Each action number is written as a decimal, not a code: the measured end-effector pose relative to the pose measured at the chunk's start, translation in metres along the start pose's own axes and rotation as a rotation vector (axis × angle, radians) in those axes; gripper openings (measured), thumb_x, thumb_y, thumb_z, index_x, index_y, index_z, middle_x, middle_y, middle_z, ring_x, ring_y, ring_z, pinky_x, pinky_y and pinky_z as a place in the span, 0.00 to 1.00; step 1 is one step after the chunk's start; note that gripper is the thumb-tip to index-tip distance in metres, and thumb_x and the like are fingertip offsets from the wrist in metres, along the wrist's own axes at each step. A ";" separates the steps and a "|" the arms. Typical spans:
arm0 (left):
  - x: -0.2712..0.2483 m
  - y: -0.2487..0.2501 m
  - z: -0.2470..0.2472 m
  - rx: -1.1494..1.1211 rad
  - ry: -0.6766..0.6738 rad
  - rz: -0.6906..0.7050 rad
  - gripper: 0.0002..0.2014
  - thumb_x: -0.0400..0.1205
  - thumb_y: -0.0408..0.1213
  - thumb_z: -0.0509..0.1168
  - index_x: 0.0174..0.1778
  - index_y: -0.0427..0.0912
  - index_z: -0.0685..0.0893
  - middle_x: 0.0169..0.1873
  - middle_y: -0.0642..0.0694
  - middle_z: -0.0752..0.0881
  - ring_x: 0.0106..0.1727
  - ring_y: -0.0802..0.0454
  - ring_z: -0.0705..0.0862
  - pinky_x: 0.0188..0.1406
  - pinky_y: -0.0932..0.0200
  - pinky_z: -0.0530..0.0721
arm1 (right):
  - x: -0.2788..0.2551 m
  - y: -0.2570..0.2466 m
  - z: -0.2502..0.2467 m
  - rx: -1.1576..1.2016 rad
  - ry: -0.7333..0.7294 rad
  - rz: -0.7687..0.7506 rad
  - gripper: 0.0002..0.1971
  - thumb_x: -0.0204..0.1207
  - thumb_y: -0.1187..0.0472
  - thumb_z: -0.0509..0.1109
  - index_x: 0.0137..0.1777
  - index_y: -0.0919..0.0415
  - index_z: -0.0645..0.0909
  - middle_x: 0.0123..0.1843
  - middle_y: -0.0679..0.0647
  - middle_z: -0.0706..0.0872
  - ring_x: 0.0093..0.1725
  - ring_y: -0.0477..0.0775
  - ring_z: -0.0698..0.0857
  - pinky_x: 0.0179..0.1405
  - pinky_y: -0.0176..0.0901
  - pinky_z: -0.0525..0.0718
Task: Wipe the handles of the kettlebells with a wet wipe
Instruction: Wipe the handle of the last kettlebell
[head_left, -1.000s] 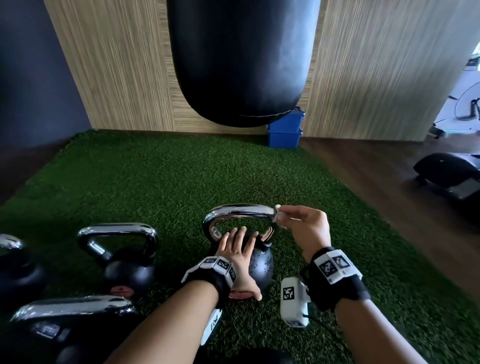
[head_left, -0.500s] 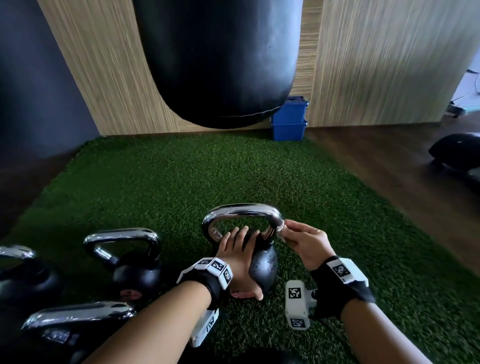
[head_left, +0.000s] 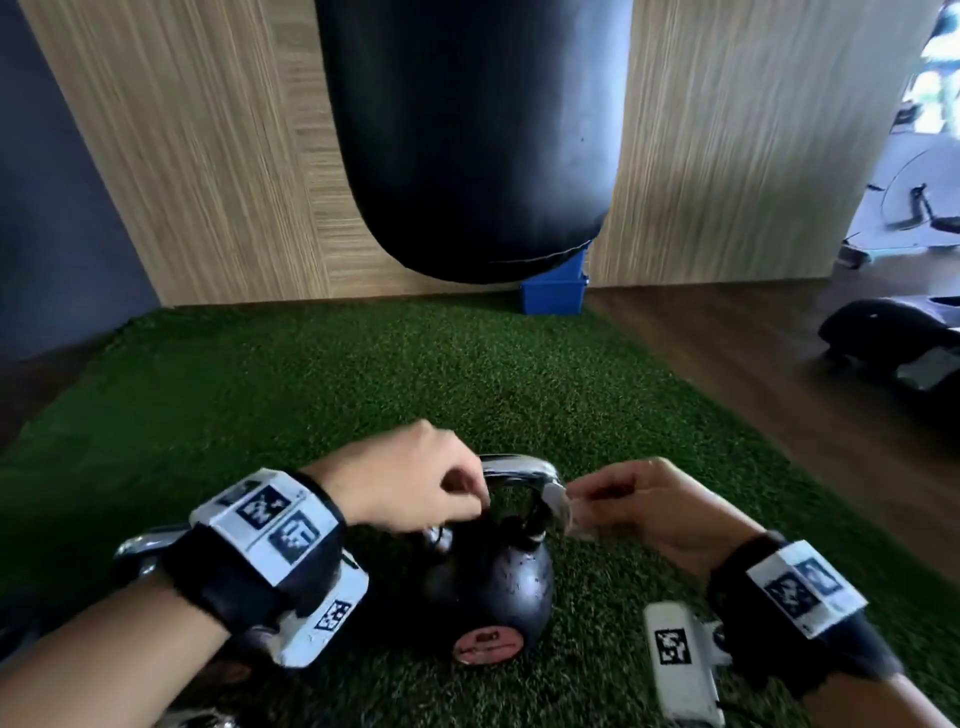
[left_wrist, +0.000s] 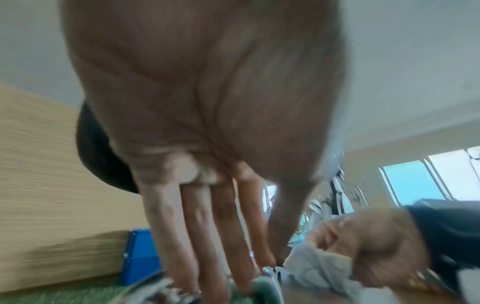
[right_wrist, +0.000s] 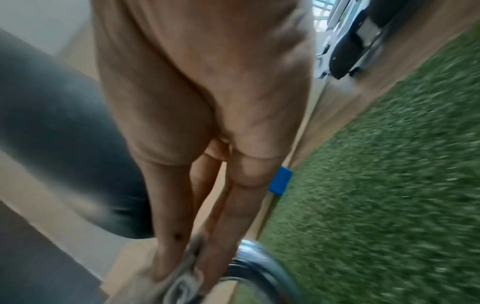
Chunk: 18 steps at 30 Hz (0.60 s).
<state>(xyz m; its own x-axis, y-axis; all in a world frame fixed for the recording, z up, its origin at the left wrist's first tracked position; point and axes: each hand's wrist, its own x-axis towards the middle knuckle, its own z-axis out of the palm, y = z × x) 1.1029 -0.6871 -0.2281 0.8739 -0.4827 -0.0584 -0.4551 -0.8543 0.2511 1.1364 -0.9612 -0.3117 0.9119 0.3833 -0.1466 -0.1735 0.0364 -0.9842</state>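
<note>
The left hand (head_left: 415, 475) has moved from the kettlebell (head_left: 488, 587) body up to its handle (head_left: 524, 467), fingers curled over it; the right hand (head_left: 660, 512) still pinches the wipe (head_left: 579, 512) against the handle's right side, so wiping goes on.

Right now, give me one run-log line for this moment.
left hand: grips kettlebell handle | right hand: pinches wet wipe against handle | kettlebell: on turf

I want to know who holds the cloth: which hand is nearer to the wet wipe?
Right. The right hand pinches the wet wipe beside the kettlebell handle; the left hand grips the handle's other side, away from the wipe.
</note>
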 end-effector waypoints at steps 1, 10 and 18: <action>-0.002 -0.005 -0.007 -0.085 0.174 -0.030 0.07 0.82 0.52 0.70 0.53 0.62 0.92 0.35 0.76 0.87 0.41 0.78 0.85 0.39 0.78 0.79 | -0.004 -0.012 0.005 -0.075 -0.037 -0.071 0.15 0.60 0.69 0.85 0.48 0.68 0.92 0.45 0.67 0.92 0.40 0.55 0.92 0.41 0.41 0.90; 0.006 -0.013 0.004 -1.128 0.226 -0.139 0.15 0.85 0.44 0.67 0.63 0.43 0.90 0.59 0.43 0.93 0.56 0.54 0.92 0.63 0.54 0.89 | -0.005 -0.070 0.082 -0.288 0.057 -0.539 0.14 0.58 0.68 0.88 0.41 0.59 0.87 0.41 0.56 0.94 0.40 0.52 0.91 0.44 0.42 0.90; -0.008 -0.030 0.001 -1.459 0.280 -0.017 0.16 0.74 0.41 0.74 0.56 0.39 0.94 0.57 0.34 0.92 0.51 0.49 0.94 0.55 0.56 0.93 | 0.008 -0.074 0.100 -0.454 0.275 -0.672 0.15 0.61 0.64 0.89 0.38 0.58 0.84 0.38 0.51 0.93 0.35 0.47 0.90 0.35 0.35 0.86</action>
<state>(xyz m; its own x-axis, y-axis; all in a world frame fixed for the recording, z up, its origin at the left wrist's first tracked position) 1.1090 -0.6575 -0.2365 0.9580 -0.2780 0.0701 -0.0242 0.1651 0.9860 1.1188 -0.8682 -0.2300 0.8357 0.1730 0.5213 0.5487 -0.2200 -0.8066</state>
